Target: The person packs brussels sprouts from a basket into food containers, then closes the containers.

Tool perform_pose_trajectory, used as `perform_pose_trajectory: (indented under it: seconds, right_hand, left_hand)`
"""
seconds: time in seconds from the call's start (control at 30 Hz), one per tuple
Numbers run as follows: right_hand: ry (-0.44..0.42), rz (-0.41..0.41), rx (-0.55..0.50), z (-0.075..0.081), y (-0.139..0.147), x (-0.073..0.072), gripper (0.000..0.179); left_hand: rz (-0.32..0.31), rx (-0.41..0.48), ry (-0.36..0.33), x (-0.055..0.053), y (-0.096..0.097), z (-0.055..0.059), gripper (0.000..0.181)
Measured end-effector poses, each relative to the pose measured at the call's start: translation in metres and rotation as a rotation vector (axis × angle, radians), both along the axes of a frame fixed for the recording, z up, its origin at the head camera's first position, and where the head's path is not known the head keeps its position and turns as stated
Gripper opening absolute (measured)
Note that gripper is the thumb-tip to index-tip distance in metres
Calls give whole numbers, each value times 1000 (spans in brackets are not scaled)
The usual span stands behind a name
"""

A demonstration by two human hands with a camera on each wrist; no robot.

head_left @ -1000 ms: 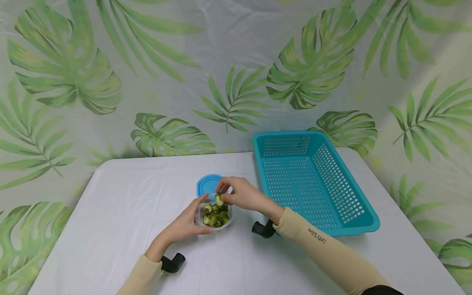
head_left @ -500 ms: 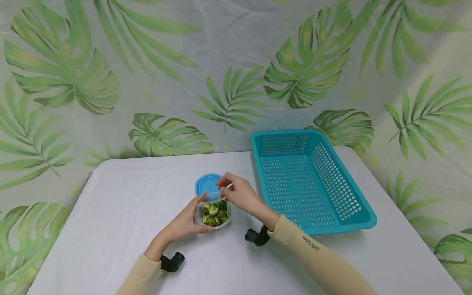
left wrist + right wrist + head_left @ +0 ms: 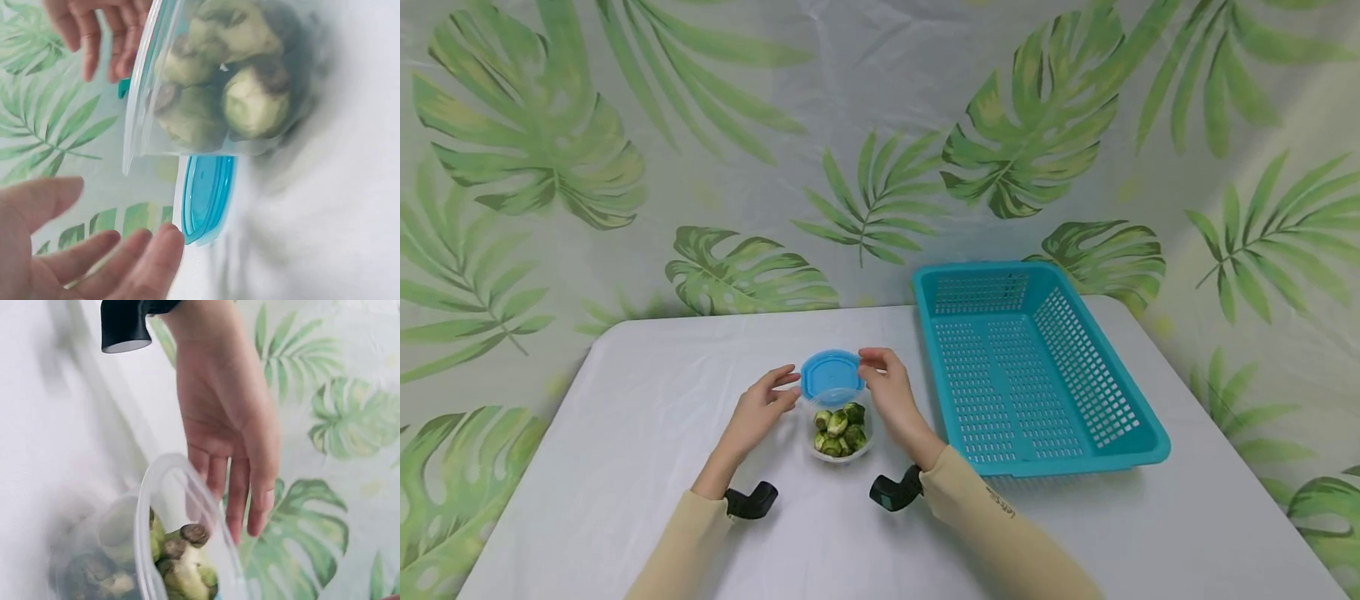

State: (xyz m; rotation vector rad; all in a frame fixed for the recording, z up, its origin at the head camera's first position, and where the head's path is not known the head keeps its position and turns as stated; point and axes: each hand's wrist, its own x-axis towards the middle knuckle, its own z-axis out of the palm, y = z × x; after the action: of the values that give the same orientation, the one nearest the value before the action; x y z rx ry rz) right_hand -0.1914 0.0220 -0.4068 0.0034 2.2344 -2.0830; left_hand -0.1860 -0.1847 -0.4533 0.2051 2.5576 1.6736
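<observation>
Several Brussels sprouts (image 3: 838, 423) fill a clear plastic container (image 3: 842, 459) on the white table. Right behind it lies a round blue lid (image 3: 831, 373). My left hand (image 3: 765, 408) is at the lid's left side, fingers spread and nothing held. On the opposite side my right hand (image 3: 891, 398) has its fingertips right by the lid's edge. The left wrist view shows the left fingers loosely extended near the blue lid (image 3: 209, 194). In the right wrist view the right hand (image 3: 225, 419) hangs beyond the container rim, fingers relaxed and straight.
A large turquoise perforated basket (image 3: 1060, 466) stands to the right of the hands, close to the right forearm. A leaf-patterned cloth (image 3: 737, 167) hangs behind the white table (image 3: 625, 417).
A Brussels sprout pinched by the right hand was let go into the container. The left hand left the container and moved up beside the lid; the right hand moved to the lid's right side.
</observation>
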Motion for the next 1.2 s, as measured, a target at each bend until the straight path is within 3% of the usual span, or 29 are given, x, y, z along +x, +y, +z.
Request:
perform_pose_trajectory:
  seconds: [0.1, 0.27, 0.47, 0.53, 0.7, 0.8, 1.03, 1.2]
  right_hand:
    - [-63, -71, -24, -11, -4, -9, 32]
    - [-163, -89, -79, -27, -8, -22, 38]
    - [-211, -26, -58, -39, -5, -31, 43]
    - [-219, -1, -52, -37, -4, -29, 45]
    - [-183, -12, -58, -36, -4, -28, 47]
    - [-120, -39, -59, -37, -3, -25, 49]
    - [90, -63, -10, -28, 2, -7, 50]
    - [208, -30, -8, -22, 9, 6, 43]
  left_hand:
    - [65, 12, -70, -10, 0, 0, 52]
    - [56, 73, -171, -23, -1, -4, 53]
    - [28, 71, -225, -30, 3, -3, 57]
    - [36, 67, -224, -31, 5, -1, 58]
    - [52, 66, -158, -31, 6, 2, 60]
    - [46, 68, -109, -27, 8, 6, 61]
    - [-26, 95, 85, -5, 16, 21, 56]
    - [-62, 149, 181, 12, 18, 22, 57]
